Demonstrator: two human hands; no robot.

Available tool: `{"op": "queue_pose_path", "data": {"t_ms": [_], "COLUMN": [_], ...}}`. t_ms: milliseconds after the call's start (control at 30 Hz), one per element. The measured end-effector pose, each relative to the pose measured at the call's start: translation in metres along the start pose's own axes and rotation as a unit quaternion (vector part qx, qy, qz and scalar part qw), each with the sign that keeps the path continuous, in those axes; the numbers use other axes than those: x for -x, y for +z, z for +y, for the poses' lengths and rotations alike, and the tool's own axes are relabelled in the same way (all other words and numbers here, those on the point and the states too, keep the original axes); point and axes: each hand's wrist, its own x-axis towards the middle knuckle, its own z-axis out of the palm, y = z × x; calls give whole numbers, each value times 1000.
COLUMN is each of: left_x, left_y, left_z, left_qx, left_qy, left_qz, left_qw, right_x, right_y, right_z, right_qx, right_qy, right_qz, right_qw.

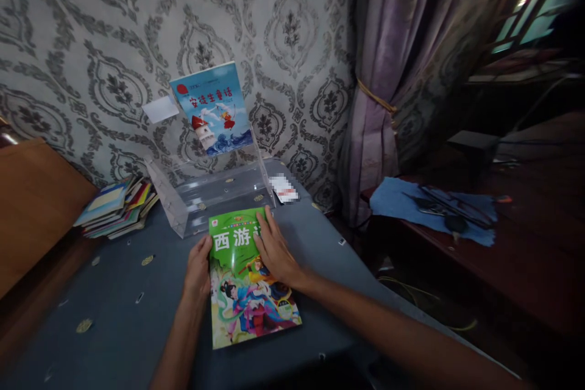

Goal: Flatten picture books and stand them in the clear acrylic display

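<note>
A picture book (249,308) with a green top and Chinese characters is in front of me, its cover facing up. I cannot tell whether it rests on the table or is slightly lifted. My left hand (199,262) grips its left edge, with the thumb on the near side and the other fingers partly hidden. Across the upper right of the cover lies my right hand (276,250), fingers stretched out and pointing up the page. Beyond it stands a clear acrylic rack (219,189), with a blue picture book (219,113) upright toward its back.
A pile of thin books (119,204) sits at the left beside a brown wooden board (39,201). A small white card (284,189) lies right of the rack. On a dark red surface at right, a blue cloth (393,198) carries dark items. A purple curtain (379,73) hangs behind.
</note>
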Motion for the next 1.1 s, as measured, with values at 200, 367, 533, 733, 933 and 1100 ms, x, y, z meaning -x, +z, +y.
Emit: {"op": "queue_pose_path", "data": {"t_ms": [200, 367, 533, 733, 933, 1100], "left_x": [8, 14, 13, 10, 16, 18], "left_y": [18, 34, 41, 27, 25, 5], "left_z": [19, 34, 38, 19, 18, 13], "left_qx": [-1, -32, -88, -111, -115, -145], "left_qy": [76, 166, 305, 278, 249, 199], "left_qz": [-35, -44, 0, 78, 110, 140], "left_qw": [997, 985, 948, 951, 955, 959], "right_x": [-5, -17, -31, -29, -24, -16], "right_y": [-8, -25, -44, -37, -38, -47], "right_z": [-3, -15, -39, -45, -51, -48], "right_qx": [-69, -184, -262, -293, -338, -316], "right_qy": [19, 75, 51, -21, -38, -33], "right_qz": [72, 111, 175, 201, 144, 114], "right_qw": [995, 974, 948, 935, 929, 941]}}
